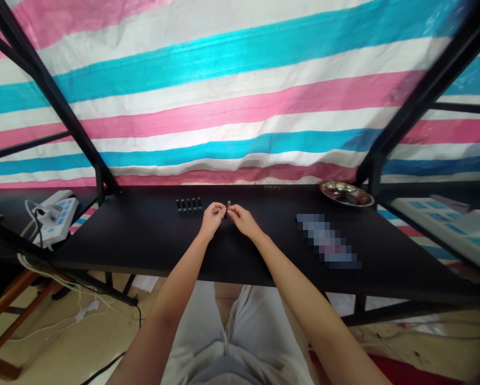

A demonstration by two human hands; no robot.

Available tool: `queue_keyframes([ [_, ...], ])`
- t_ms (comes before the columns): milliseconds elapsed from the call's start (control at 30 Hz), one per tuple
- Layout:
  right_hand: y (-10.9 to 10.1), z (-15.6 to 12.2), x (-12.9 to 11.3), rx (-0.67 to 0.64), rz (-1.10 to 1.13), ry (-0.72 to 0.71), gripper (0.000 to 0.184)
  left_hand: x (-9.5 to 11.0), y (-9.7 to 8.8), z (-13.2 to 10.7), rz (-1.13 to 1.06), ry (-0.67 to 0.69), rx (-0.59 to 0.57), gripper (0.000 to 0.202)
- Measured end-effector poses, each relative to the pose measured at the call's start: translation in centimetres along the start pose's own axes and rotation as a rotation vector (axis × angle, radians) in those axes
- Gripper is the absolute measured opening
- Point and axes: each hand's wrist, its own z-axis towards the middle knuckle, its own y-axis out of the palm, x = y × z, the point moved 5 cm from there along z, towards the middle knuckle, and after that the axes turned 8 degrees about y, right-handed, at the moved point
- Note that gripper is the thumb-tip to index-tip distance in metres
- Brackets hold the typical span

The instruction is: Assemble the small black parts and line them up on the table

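Centre of the frame: both bare hands work close together over a long black flat-topped table (136, 235). Left hand (213, 218) narrow, thumb and fingertips drawn together; whether it grips anything is too small to tell. Right hand (242, 218) also narrow, fingertips pinched on a small dark cylinder with a pale top (229, 204). This piece sits between the two hands, mid-frame, its upper end showing above the right fingertips; the lower part is mostly hidden by fingers.

Just left of the left hand: five small black cylinders with pale tops (188, 205), upright in a row, slight gaps between them. Upper middle, near the table's far edge: a short row of tiny pale pieces (272, 187), shape too small to make out.

Right of centre, far edge: a round, shiny silver metal dish (366, 201). Nearer, below it, a slanting blue-grey pixelated patch (328, 240); content unreadable.

Left side of the frame: white power strips with blue panels (66, 216), plug and cables on top. Right edge: a white strip with blue patches (432, 216).

Behind, filling the upper frame: a pink, white and turquoise striped plastic sheet (224, 117), slanting black metal bars (59, 104) at both sides. Lower left corner: brown wooden furniture legs (13, 310). Bottom centre: pale grey trousers (260, 326) below the forearms.
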Motion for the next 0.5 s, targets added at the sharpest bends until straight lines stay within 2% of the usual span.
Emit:
queue_keyframes([
  [200, 0.1, 0.1, -0.1, -0.035, 0.010, -0.012, 0.025, 0.5, 0.2, -0.1, -0.029, -0.010, -0.036, 0.018],
  [367, 0.1, 0.2, -0.6, -0.115, 0.010, 0.010, 0.024, 0.2, 0.2, 0.0, -0.034, -0.020, -0.052, 0.010],
  [500, 0.0, 0.7, -1.5, -0.183, -0.108, -0.034, 0.021, -0.3, -0.1, 0.2, -0.024, -0.071, 0.012, 0.011],
])
